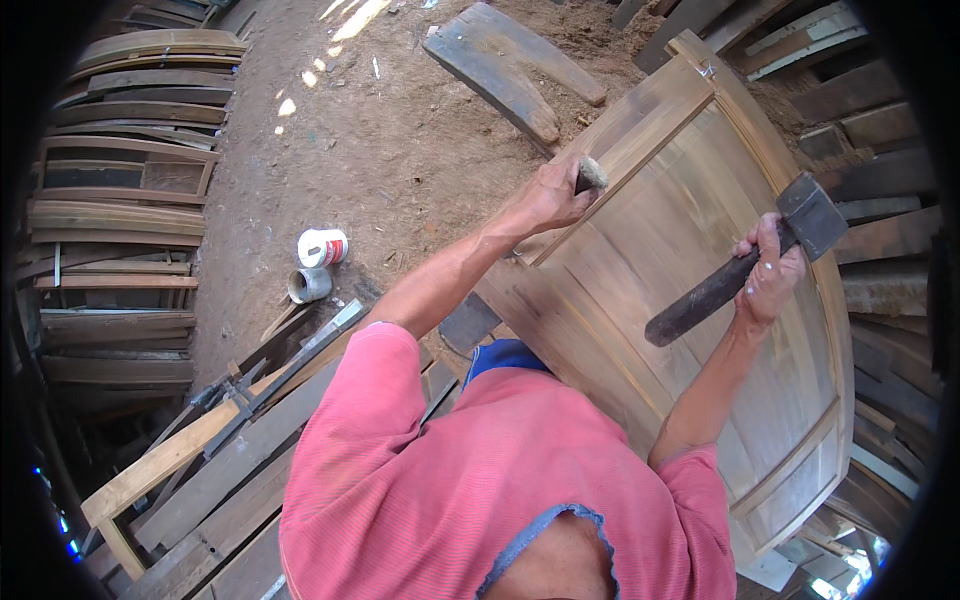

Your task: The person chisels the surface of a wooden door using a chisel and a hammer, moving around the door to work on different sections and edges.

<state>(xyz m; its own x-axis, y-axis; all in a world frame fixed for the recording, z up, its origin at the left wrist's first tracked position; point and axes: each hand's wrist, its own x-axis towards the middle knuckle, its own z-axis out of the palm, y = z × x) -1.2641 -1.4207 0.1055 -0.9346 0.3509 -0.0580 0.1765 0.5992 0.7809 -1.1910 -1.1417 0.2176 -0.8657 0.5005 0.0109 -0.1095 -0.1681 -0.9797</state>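
Observation:
A panelled wooden door [690, 210] lies slanting in front of me and to the right. My left hand [560, 197] is closed at its left edge, around what looks like a chisel [591, 173]. Only the worn, pale butt of that tool rises out of the fist; the blade is hidden. Over the door's right part, my right hand [768, 275] grips a dark mallet [690, 303] by the handle, close below the head. The blocky mallet head points up and to the right, apart from the chisel.
A forked, worn plank [510, 75] stands beyond the door's left edge. On the dirt floor [300, 150] at left are a white tub [321, 247] and a grey can [309, 285]. Stacked timber [130, 215] lines the far left; a long clamp [265, 385] lies across boards nearby.

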